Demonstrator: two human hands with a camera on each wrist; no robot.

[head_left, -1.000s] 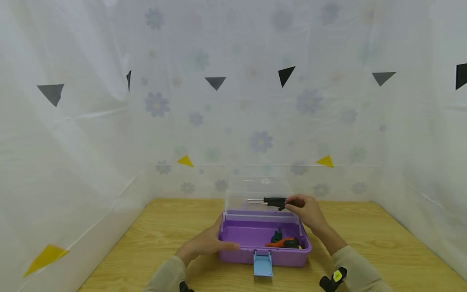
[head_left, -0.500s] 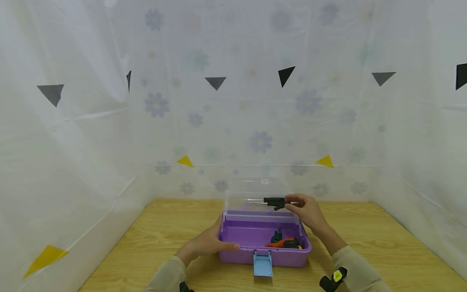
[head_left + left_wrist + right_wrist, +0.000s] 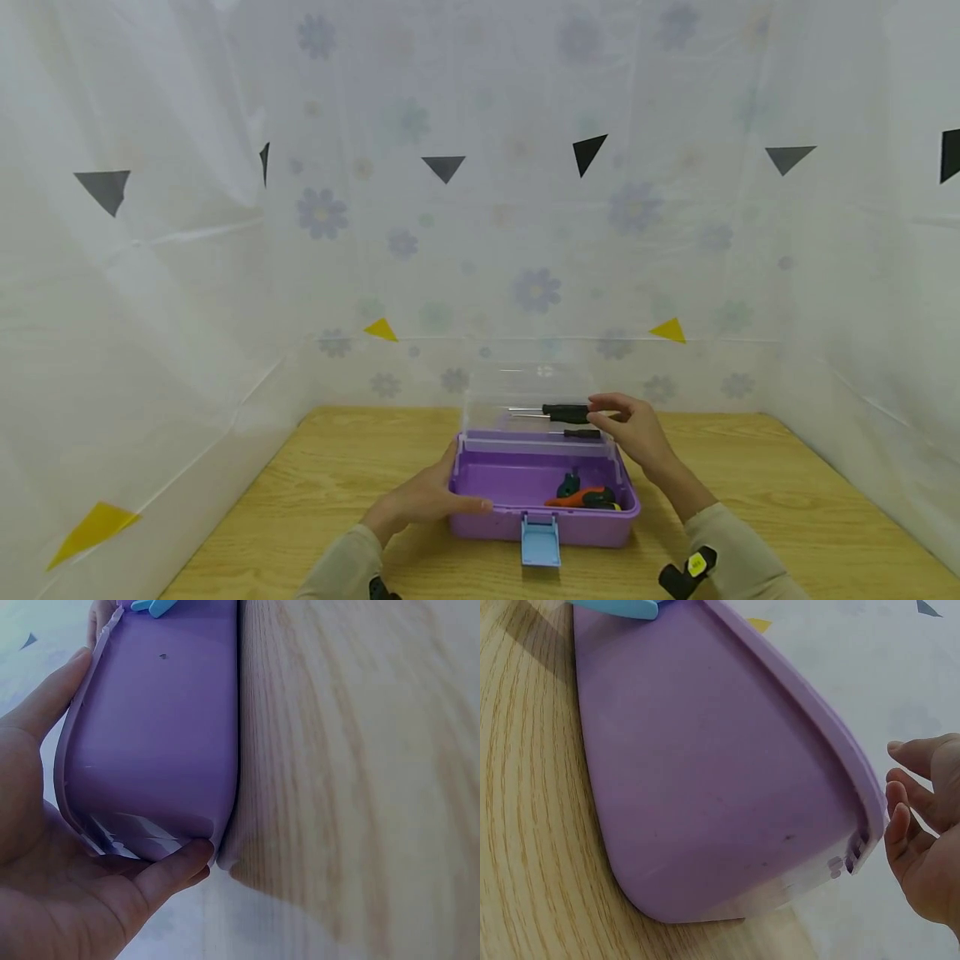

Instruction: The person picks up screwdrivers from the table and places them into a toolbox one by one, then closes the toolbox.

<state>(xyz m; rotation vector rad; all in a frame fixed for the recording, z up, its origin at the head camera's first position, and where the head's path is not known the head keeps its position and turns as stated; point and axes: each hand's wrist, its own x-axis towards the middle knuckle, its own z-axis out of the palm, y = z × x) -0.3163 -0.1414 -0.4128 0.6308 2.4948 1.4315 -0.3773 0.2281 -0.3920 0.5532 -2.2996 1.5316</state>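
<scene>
A purple toolbox (image 3: 525, 492) sits open on the wooden table (image 3: 787, 500), its clear lid (image 3: 525, 392) raised. The left hand (image 3: 423, 500) grips the box's left wall, thumb over the rim. The right hand (image 3: 633, 429), fingers loosely spread and holding nothing, hovers at the back right corner, just beside two black screwdrivers (image 3: 566, 412) near the lid.

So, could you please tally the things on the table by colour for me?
Purple: 1, the toolbox.
Light blue: 1, its latch.
Black: 2, the larger screwdriver and the smaller screwdriver.
Orange and black: 1, a tool.
Dark green: 1, a tool.
Total: 6.
</scene>
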